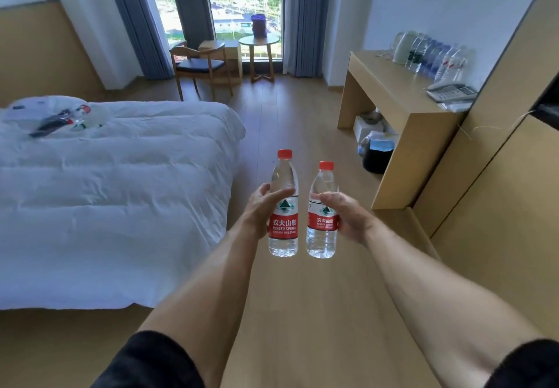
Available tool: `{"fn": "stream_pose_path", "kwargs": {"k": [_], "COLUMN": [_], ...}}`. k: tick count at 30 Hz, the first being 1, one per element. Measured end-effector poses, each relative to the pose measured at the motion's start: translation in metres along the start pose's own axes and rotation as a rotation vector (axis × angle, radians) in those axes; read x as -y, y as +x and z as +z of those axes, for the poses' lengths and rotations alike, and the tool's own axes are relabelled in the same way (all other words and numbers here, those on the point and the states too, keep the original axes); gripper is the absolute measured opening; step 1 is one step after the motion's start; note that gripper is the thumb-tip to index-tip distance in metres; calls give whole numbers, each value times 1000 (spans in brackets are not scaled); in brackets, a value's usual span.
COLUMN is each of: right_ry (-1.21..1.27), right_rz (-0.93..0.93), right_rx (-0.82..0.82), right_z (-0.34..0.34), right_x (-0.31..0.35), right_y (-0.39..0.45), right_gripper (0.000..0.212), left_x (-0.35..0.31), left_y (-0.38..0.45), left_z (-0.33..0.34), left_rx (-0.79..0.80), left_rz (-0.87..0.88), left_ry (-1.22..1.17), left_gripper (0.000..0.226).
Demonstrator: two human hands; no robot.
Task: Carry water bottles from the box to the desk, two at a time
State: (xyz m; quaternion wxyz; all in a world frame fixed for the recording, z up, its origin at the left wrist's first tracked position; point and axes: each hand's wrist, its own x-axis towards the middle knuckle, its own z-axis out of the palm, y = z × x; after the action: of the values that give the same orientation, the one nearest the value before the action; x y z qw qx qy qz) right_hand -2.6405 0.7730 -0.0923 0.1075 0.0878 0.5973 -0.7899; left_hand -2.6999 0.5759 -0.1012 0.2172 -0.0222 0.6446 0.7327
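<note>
My left hand (260, 209) grips a clear water bottle (283, 230) with a red cap and red label, held upright over the wooden floor. Beside it, my right hand (348, 218) grips a second bottle (322, 236) of the same kind, also upright. The two bottles are close together without touching. The wooden desk (390, 85) stands ahead on the right against the wall. Several water bottles (435, 57) line its back edge next to a white kettle (403, 45). No box is in view.
A white bed (115, 181) fills the left side. A phone (452, 92) lies on the desk's near end. A black bin (376, 157) sits under the desk. A chair (199, 63) and a round table (258, 42) stand by the window. Wooden cabinets (499, 175) line the right.
</note>
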Motion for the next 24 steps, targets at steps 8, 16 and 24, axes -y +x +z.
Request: {"fn": "stream_pose_path", "kwargs": {"k": [8,16,24], "right_ry": [1,-10,33], "right_rz": [-17,-42,-33], "right_rx": [7,-128,-285], "right_z": [-24,-58,-87], "right_x": [51,83,134], "right_y": [117,249,396], "right_gripper": [142,116,74], "left_x": [-37,-77,-145], "left_y": [130,290,452], "left_z": [-1,-1,-5], "left_rx": [10,141,254], "left_rz": [-18,-23,-64], "left_ry": [-6,1,7], "left_gripper": [65,58,52]}}
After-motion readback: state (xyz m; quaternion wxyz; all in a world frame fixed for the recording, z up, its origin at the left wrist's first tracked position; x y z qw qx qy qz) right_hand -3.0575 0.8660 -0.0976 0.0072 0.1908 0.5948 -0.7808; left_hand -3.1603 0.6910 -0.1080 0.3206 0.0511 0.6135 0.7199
